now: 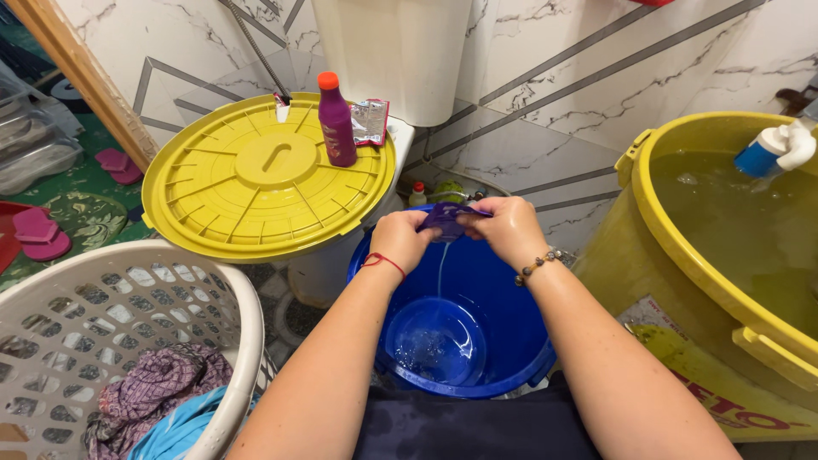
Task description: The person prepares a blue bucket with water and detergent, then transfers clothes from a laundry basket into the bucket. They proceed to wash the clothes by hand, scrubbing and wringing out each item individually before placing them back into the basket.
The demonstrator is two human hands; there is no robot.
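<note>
1. White marble-patterned wall tiles [682,60] with grey diagonal stripes; a white cistern [392,51] against them.
2. A wooden door frame [85,77] at the left; beyond it a green patterned floor [85,204] with pink slippers [38,232].
3. Even, bright light throughout.

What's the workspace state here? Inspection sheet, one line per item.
Surface: tiled floor, mostly covered; blue bucket stands between the forearms.
Job's things: small purple pouch held over the bucket, a thin stream of liquid running down into a blue bowl inside.
Clutter: purple bottle and sachet on a yellow lid; laundry basket with clothes; yellow tub of water.
Grippers: left hand and right hand both pinch the pouch.
Cables: nothing seen.
Surroundings: marble-look wall tiles, pink sandals on a green mat.
</note>
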